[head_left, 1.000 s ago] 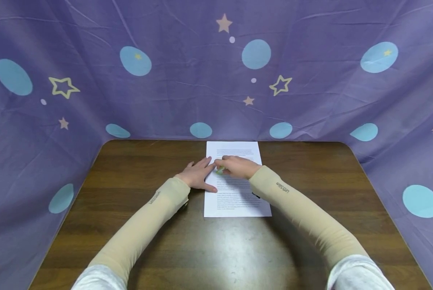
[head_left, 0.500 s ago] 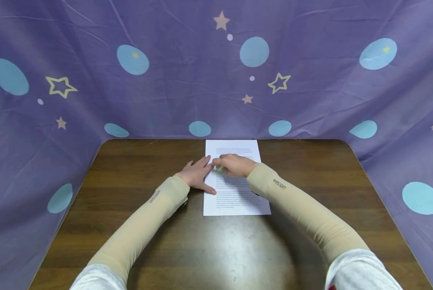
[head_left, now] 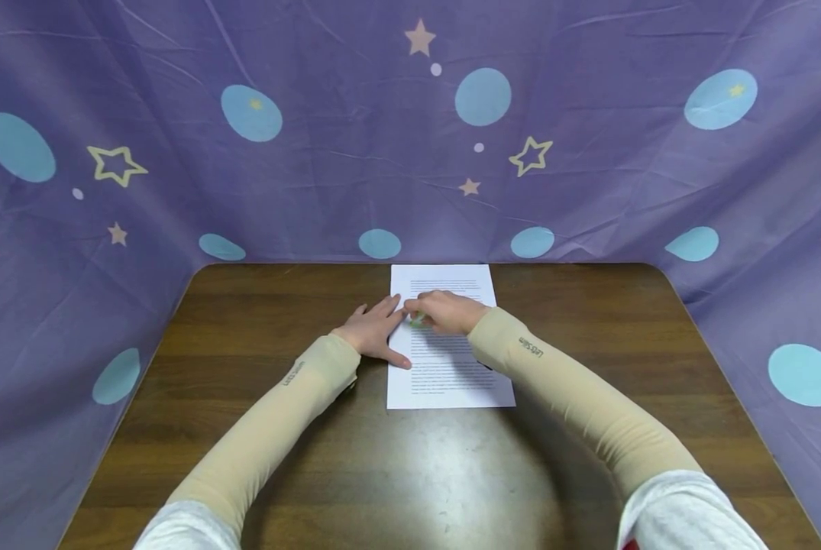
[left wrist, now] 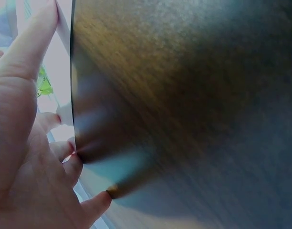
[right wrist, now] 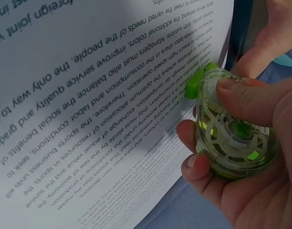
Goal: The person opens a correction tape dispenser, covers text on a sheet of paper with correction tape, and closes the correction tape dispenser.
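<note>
A sheet of printed paper (head_left: 451, 389) lies on the wooden table. My left hand (head_left: 376, 332) rests flat over its left edge with fingers spread, the thumb on the page. In the left wrist view, the fingertips sit along the paper's edge. My right hand (head_left: 451, 313) is over the upper part of the page and grips a clear and green correction tape (right wrist: 239, 129). The right wrist view shows the thumb on one side of its round body and fingers curled round the other. Its green tip end (right wrist: 196, 83) meets the printed lines near the page's side edge.
The brown wooden table (head_left: 279, 458) stretches around the paper on both sides and in front. A purple curtain (head_left: 355, 153) with stars and blue spots hangs behind the table and at its sides.
My right hand with the correction tape has shifted very slightly left over the page. The left hand stays in place, and the head view has tilted a little.
</note>
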Demonstrator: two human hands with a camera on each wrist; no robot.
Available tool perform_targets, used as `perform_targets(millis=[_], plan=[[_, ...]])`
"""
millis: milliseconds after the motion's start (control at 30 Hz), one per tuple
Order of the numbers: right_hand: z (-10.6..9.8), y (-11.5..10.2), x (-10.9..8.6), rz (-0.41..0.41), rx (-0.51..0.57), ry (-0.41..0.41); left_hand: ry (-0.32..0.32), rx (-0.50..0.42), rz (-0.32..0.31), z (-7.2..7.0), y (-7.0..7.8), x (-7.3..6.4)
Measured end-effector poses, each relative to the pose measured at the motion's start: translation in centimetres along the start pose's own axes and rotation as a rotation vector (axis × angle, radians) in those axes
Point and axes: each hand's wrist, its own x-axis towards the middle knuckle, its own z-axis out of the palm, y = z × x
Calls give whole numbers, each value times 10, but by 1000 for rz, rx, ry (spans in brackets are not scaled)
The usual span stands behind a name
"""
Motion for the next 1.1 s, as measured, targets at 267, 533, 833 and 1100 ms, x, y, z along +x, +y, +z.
perform_targets(millis=[267, 533, 833, 1100], plan=[[-4, -3, -1, 16, 3, -13, 7, 8, -6, -2, 2, -2], [-5, -4, -1, 29, 0, -15, -1, -3, -11, -2, 2, 0], [-2, -4, -2, 34, -5, -16, -8, 13, -14, -2, 2, -3], [-2, -3, -5, 38, -9, -17, -13, 12, -8, -3, 2, -2]])
